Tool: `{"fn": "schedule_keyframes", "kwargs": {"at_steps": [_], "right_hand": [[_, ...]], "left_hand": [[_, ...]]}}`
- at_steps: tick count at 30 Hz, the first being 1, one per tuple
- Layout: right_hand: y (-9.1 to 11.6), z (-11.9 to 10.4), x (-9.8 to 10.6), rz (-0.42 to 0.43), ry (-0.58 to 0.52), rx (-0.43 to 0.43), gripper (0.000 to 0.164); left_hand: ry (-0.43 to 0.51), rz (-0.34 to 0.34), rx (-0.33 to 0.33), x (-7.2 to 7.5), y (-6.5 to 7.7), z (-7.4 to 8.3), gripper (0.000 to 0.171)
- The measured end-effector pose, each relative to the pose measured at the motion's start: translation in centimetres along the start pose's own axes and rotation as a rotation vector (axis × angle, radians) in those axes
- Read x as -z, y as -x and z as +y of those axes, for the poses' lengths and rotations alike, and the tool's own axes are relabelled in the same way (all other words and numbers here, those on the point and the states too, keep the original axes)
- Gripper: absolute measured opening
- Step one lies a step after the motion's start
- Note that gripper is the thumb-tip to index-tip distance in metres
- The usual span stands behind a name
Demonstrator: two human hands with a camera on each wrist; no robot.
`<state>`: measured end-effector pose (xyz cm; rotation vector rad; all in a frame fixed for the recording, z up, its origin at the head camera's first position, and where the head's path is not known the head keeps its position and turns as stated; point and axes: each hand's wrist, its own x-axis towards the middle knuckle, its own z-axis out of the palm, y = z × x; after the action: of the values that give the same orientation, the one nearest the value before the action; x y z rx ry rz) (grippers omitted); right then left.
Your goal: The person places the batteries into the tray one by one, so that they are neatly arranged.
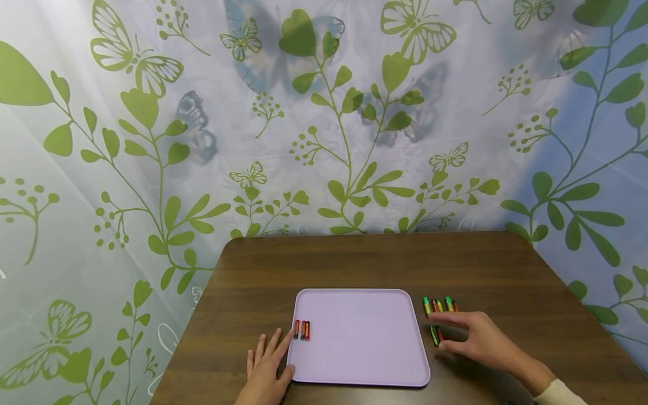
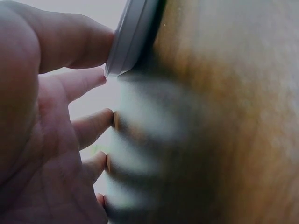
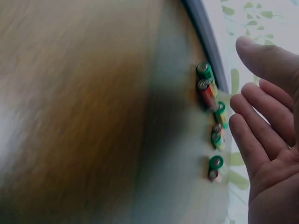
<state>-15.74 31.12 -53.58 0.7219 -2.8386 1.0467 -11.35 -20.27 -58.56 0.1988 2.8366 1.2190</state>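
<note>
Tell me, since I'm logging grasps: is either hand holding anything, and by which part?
Nothing is held. The right hand hovers open over the batteries beside the tray; the left hand lies flat, fingers touching the tray's edge.

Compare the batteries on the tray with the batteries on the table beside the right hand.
The batteries on the tray are three, packed side by side in one neat row by the lavender tray's left edge; the batteries on the table are more, in a looser spread. The tray group looks red and dark; the table group adds green ones. The left hand rests near the tray group; the right hand hovers over the table group. Both groups lie flat.
</note>
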Motion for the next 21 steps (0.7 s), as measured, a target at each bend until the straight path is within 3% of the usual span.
{"fn": "schedule_keyframes", "kwargs": {"at_steps": [12, 21], "right_hand": [[0.8, 0.8, -0.2, 0.063, 0.127, 0.075, 0.053], [0.8, 1.5, -0.8, 0.061, 0.138, 0.072, 0.054]], "left_hand": [[-0.007, -0.006, 0.014, 0.2, 0.2, 0.4, 0.073], [-0.021, 0.056, -0.034, -0.4, 0.3, 0.1, 0.076]]}}
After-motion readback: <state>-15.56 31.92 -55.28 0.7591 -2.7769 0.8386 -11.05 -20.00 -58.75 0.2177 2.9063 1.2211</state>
